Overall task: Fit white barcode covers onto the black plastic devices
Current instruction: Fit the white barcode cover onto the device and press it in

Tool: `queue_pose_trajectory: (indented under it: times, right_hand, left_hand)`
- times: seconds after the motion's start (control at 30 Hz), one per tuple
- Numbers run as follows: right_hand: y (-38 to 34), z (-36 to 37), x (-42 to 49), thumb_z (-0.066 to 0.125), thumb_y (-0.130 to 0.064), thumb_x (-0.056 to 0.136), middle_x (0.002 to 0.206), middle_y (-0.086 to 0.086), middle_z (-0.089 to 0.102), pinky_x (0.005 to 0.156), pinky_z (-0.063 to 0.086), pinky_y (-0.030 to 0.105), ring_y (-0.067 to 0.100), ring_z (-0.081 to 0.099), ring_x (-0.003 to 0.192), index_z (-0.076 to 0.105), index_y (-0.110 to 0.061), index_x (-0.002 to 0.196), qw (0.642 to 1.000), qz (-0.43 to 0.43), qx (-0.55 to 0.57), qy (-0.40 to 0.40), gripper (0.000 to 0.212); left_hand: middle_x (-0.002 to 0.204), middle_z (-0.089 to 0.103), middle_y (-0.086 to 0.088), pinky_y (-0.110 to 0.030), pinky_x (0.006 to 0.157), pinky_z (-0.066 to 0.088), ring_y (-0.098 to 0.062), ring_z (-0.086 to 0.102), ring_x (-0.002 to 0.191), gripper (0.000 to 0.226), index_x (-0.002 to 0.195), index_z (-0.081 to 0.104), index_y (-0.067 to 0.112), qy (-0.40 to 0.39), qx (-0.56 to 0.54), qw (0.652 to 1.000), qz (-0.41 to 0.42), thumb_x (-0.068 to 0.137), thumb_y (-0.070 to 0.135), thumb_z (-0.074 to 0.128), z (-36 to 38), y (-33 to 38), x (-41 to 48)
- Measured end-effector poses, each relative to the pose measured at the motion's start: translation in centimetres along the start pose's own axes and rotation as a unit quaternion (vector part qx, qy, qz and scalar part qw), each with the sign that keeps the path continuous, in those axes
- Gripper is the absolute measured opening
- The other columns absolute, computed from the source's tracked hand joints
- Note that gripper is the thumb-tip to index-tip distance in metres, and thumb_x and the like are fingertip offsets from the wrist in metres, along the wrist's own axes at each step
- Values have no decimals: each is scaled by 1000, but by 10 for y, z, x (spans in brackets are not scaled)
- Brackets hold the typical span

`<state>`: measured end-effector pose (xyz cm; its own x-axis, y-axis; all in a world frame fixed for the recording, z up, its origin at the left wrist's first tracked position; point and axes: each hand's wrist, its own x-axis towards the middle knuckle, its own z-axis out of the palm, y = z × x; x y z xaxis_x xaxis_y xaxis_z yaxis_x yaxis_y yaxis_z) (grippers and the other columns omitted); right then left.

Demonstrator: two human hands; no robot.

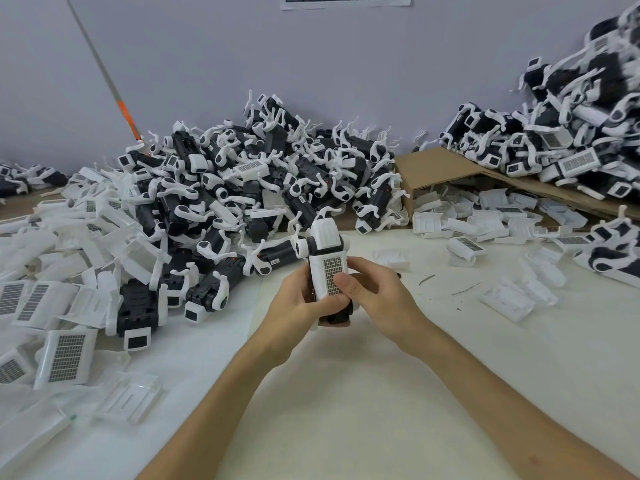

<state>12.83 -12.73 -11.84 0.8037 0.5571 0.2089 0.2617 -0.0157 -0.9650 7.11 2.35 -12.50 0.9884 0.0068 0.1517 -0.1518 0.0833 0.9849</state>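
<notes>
At the centre of the table I hold one black plastic device point(323, 244) upright with both hands. A white barcode cover point(329, 275) lies on its front face. My left hand point(298, 306) grips the device's left side and bottom. My right hand point(374, 292) curls round the right side, its thumb pressing on the cover's lower part. The device's lower end is hidden behind my fingers.
A big heap of black devices point(263, 181) fills the middle back. Loose white covers point(65, 355) spread over the left. More covers point(467, 216) spill from a tipped cardboard box point(436, 164) at right. Another device pile point(571, 140) rises at far right.
</notes>
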Motion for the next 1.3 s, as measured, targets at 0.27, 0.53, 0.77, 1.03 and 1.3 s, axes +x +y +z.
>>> queue_pose_trajectory:
  times: [0.27,0.53,0.77,1.03,1.3]
  right_hand:
    - [0,-3,-1,68,-21,95,98,9,77,76,52,22,17,72,88,64,-12,122,999,19,40,10,29]
    - [1,3,-1,76,-42,73,102,0,76,78,56,23,14,73,95,61,-29,114,999,-2,24,35,46]
    - [6,8,0,79,-36,83,118,-9,69,91,55,33,9,66,107,51,-34,127,999,-23,-31,36,52]
    - [-1,-8,0,75,-53,72,101,-18,68,70,46,14,3,63,94,64,-35,109,984,-61,-132,100,42]
    - [-22,-40,2,72,-55,79,115,-22,66,83,49,16,4,64,106,60,-43,109,992,7,-123,-1,34]
  left_hand:
    - [103,71,-21,-44,77,62,-25,70,84,45,123,57,7,-1,35,999,21,79,8,66,3,-1,0]
    - [102,73,-2,-27,70,57,-22,71,87,28,118,60,21,-12,132,989,69,90,18,62,11,-10,0]
    - [96,72,14,-25,68,57,-9,68,82,41,119,56,29,46,213,972,93,79,20,61,7,-14,3]
    - [86,49,22,-19,59,39,-4,53,74,30,91,49,33,134,470,859,153,81,20,74,0,-19,5]
    - [87,68,18,-24,60,48,-11,60,75,50,114,58,35,94,579,776,232,72,32,85,11,-10,-3]
